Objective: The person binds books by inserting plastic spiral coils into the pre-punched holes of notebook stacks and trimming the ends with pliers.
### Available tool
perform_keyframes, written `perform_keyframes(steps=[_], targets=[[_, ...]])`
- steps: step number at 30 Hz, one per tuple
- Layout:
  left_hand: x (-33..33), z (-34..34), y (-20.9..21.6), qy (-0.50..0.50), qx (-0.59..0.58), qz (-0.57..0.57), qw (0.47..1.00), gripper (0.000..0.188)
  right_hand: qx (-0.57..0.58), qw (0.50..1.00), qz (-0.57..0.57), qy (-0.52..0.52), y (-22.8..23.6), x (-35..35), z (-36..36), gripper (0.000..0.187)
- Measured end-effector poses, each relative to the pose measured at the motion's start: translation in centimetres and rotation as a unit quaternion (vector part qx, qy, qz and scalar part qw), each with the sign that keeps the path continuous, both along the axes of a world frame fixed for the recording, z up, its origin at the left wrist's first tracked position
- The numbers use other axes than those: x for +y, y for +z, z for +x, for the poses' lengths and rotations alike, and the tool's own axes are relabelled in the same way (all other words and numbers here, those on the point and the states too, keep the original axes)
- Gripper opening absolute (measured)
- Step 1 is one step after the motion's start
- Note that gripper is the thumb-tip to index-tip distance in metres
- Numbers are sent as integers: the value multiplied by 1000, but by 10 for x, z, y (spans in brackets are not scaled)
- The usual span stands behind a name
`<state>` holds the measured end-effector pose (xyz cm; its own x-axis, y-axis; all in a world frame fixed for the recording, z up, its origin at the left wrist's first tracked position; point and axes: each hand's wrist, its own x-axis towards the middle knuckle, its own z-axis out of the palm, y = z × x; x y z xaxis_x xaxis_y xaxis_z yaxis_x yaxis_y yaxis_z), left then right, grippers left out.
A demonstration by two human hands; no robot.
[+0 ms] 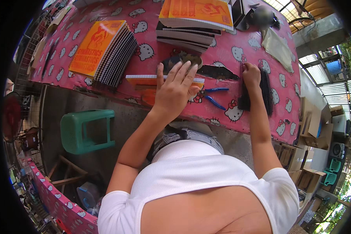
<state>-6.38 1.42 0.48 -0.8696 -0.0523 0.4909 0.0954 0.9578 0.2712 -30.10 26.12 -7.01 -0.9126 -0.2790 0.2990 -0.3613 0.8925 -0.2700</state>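
My left hand (175,87) lies flat with fingers spread on a thin orange-covered notebook (144,80) at the near edge of the pink patterned table (230,50). My right hand (251,75) is closed on a black spiral binding coil (243,99) taken from a pile of black coils (266,91) at the right. Blue-handled pliers (214,95) lie between the two hands, touching neither.
A fanned stack of orange spiral notebooks (105,52) lies at the left, a taller stack of books (195,21) at the back. A green plastic stool (87,130) stands on the floor to the left. Cardboard boxes (312,124) sit to the right.
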Motion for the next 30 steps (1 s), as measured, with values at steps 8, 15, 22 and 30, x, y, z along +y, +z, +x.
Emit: perform_keyframes(steps=[8,15,22,30], targets=[[-2,2,0,-48,133,188,972,12,-187,886,-237,351,99,-66,140,31],[-1,20,-15,-88,150,148,974,23,-240,834,-224,444,103,-70,120,24],[1,20,-16,-90,160,165,969,24,-240,843,-212,433,109,-82,123,27],[0,13,-17,-82,165,177,967,14,-221,826,-260,449,91,-79,125,32]])
